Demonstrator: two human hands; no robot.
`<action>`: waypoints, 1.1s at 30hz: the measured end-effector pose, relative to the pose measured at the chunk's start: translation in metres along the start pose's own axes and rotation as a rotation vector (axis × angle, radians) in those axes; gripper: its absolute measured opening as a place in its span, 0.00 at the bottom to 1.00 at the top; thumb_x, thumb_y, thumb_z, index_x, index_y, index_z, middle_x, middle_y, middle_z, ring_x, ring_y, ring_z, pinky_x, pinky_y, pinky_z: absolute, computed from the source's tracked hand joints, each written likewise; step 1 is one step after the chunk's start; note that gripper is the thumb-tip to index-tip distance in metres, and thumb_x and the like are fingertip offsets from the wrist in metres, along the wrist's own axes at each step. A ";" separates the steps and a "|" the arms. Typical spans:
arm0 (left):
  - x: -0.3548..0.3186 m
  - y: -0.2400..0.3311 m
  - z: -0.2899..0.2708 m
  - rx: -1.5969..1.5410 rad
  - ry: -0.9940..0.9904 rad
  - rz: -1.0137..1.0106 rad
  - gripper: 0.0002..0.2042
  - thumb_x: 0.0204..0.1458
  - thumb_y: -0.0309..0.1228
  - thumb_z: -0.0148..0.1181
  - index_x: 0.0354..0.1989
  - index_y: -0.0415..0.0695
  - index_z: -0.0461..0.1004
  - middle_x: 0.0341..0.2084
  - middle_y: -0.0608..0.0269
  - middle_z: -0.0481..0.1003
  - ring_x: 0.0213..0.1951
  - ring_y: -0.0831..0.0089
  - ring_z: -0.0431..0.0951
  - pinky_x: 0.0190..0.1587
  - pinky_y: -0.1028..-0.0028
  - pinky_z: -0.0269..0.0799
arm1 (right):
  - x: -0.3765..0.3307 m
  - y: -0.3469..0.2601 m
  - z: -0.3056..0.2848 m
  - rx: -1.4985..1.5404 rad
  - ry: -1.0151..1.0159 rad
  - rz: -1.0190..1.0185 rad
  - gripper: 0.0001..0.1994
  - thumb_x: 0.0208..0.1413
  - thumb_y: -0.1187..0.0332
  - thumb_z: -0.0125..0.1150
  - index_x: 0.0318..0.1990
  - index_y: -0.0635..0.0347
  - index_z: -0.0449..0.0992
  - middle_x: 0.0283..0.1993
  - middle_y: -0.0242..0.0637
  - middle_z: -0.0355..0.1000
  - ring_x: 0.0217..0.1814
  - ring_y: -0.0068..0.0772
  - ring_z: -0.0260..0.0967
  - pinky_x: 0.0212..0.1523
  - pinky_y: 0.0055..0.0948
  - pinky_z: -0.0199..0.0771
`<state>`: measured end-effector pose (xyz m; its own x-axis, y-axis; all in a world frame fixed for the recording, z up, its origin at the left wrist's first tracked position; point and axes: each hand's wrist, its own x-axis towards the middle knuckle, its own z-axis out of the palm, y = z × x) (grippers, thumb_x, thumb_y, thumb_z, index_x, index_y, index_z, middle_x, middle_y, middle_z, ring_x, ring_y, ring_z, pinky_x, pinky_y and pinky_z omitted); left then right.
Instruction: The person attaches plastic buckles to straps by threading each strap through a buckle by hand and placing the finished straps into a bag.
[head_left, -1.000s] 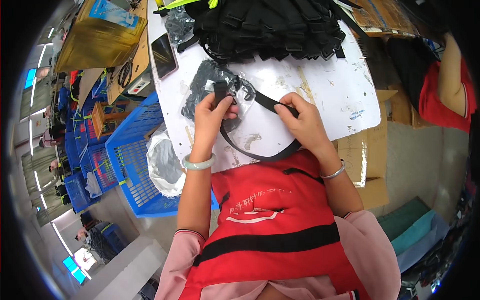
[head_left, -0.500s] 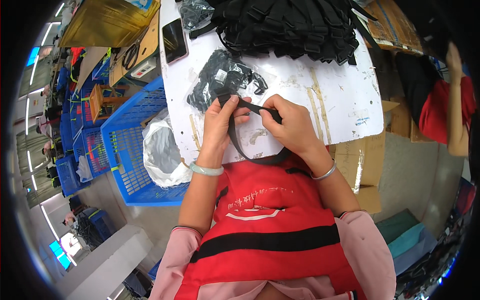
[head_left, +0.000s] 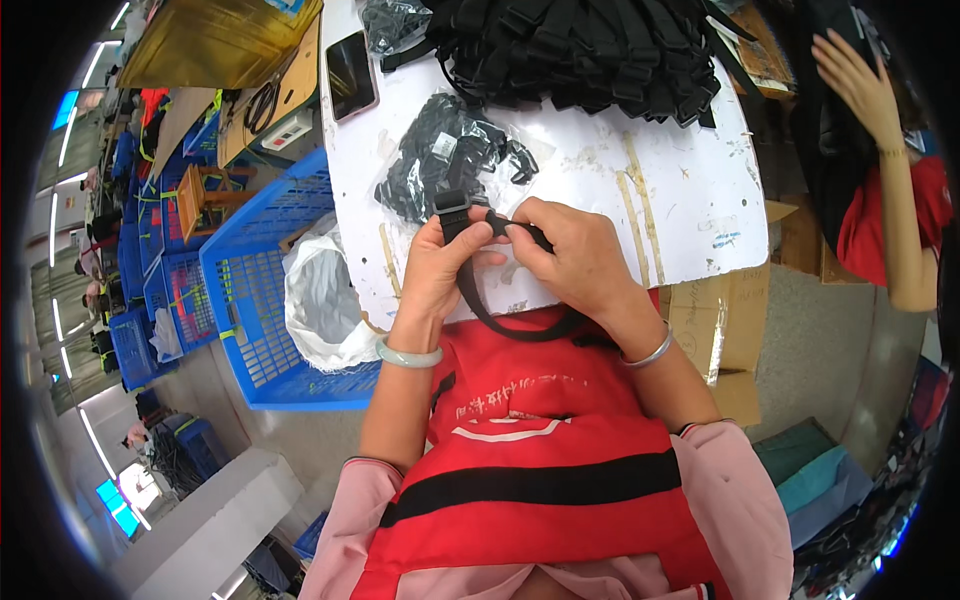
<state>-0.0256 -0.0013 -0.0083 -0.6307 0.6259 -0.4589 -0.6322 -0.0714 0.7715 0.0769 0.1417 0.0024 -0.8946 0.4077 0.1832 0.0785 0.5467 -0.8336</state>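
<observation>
A black webbing strap [head_left: 487, 315] runs between my two hands and hangs in a loop over the table's front edge. My left hand [head_left: 437, 262] pinches it, with a black plastic buckle [head_left: 452, 202] standing out above the thumb. Close on the right, my right hand [head_left: 575, 252] grips another stretch of the strap between thumb and curled fingers. What lies between the two sets of fingertips is partly hidden. Just beyond the hands, a clear plastic bag of small black plastic parts [head_left: 430, 150] lies open on the white table [head_left: 690, 200].
A heap of black straps with buckles [head_left: 590, 50] covers the table's far side. A phone [head_left: 351, 78] lies at the far left corner. On the left stand a blue plastic basket [head_left: 262, 345] and a white sack [head_left: 315, 325]. A co-worker's arm [head_left: 880, 120] shows at right.
The buckle has turned up into clearer view above my left hand. Both hands have shifted slightly, my right one nearer the left. The co-worker's hand at right has moved left, fingers spread.
</observation>
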 end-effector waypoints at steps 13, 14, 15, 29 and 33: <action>-0.009 -0.006 0.000 0.166 -0.012 0.011 0.12 0.46 0.19 0.61 0.40 0.37 0.70 0.33 0.57 0.75 0.33 0.70 0.77 0.29 0.75 0.77 | -0.010 0.008 -0.001 0.090 -0.088 -0.080 0.05 0.49 0.67 0.54 0.27 0.59 0.71 0.22 0.40 0.68 0.21 0.39 0.66 0.22 0.31 0.63; -0.010 -0.007 0.000 0.166 -0.011 0.010 0.12 0.46 0.19 0.61 0.40 0.37 0.70 0.33 0.57 0.75 0.33 0.70 0.77 0.29 0.75 0.77 | -0.008 0.010 -0.002 0.090 -0.094 -0.034 0.06 0.49 0.67 0.54 0.27 0.59 0.71 0.21 0.40 0.67 0.20 0.40 0.65 0.22 0.31 0.63; -0.010 -0.006 -0.001 0.182 -0.028 0.003 0.12 0.46 0.19 0.61 0.40 0.37 0.70 0.33 0.57 0.75 0.30 0.71 0.77 0.28 0.76 0.76 | -0.007 0.010 -0.003 0.090 -0.099 0.010 0.06 0.49 0.67 0.53 0.27 0.59 0.70 0.21 0.40 0.67 0.20 0.40 0.65 0.22 0.32 0.63; -0.023 -0.008 0.018 0.356 0.105 0.130 0.07 0.55 0.30 0.53 0.29 0.40 0.70 0.14 0.70 0.68 0.13 0.84 0.62 0.14 0.84 0.52 | -0.020 0.004 0.004 0.126 0.054 -0.179 0.14 0.46 0.62 0.61 0.39 0.58 0.71 0.35 0.38 0.71 0.32 0.41 0.71 0.29 0.31 0.71; -0.024 0.008 0.000 0.402 0.206 0.376 0.08 0.57 0.31 0.51 0.27 0.42 0.70 0.14 0.72 0.66 0.13 0.87 0.59 0.14 0.84 0.49 | -0.024 0.000 -0.010 0.148 0.001 -0.030 0.11 0.45 0.67 0.58 0.36 0.60 0.69 0.29 0.40 0.70 0.29 0.39 0.70 0.28 0.31 0.69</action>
<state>-0.0154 -0.0174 0.0089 -0.8786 0.4478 -0.1659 -0.1525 0.0663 0.9861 0.1025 0.1393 0.0038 -0.8950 0.3938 0.2098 -0.0142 0.4448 -0.8955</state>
